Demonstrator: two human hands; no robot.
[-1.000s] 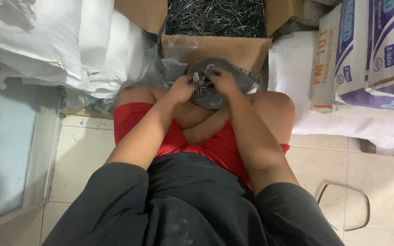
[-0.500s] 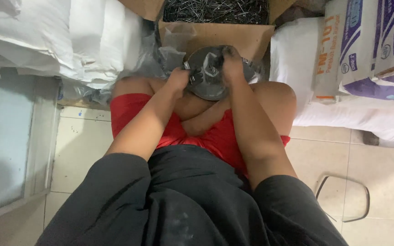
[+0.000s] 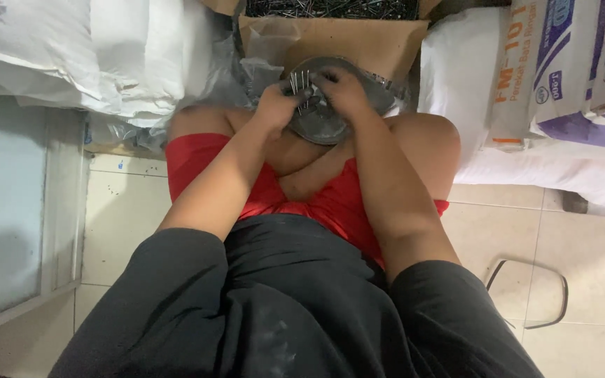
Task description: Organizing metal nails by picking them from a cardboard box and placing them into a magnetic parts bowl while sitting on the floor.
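White sacks (image 3: 92,56) are stacked at the left and printed bags (image 3: 561,70) at the right of the tiled floor (image 3: 582,245). A cardboard box (image 3: 337,38), open at the top edge, is filled with loose nails (image 3: 330,7). A round metal pan (image 3: 327,122) is held at the knees, apparently nearly empty. A small bunch of nails (image 3: 298,82) is gripped in the closed left hand (image 3: 278,105); the right hand (image 3: 344,91) is pinched at its tips, so sorting seems barely begun.

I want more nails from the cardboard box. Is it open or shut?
Open: the box's flaps stand apart, and loose nails show inside.
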